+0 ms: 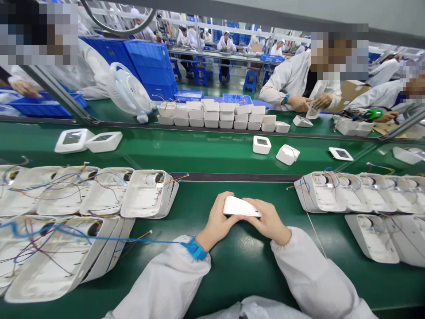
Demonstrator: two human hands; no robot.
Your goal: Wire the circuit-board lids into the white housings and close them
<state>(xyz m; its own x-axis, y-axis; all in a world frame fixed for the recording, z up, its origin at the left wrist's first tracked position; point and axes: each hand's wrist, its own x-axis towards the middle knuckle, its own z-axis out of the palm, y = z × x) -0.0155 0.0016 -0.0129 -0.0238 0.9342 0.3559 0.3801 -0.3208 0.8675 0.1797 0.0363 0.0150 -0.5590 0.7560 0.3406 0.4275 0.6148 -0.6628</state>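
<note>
Between both hands, over the middle of the green bench [245,274], is a small white plastic housing [239,206] with a curved top and a dark lower edge. My left hand [219,219] grips its left end, the thumb along the near edge. At the right end, my right hand [267,219] has its fingers and thumb closed around the housing. The undersides of the fingers and the housing's far side are hidden. A blue wrist strap [195,249] with a blue cord circles my left wrist.
Open white casings [146,197] with motors and loose wires fill the left side. More such casings [323,195] stand at right. Beyond a dark rail lies a green belt with small white units [261,145]. Across it are stacked white housings [212,116], a fan [131,91] and co-workers.
</note>
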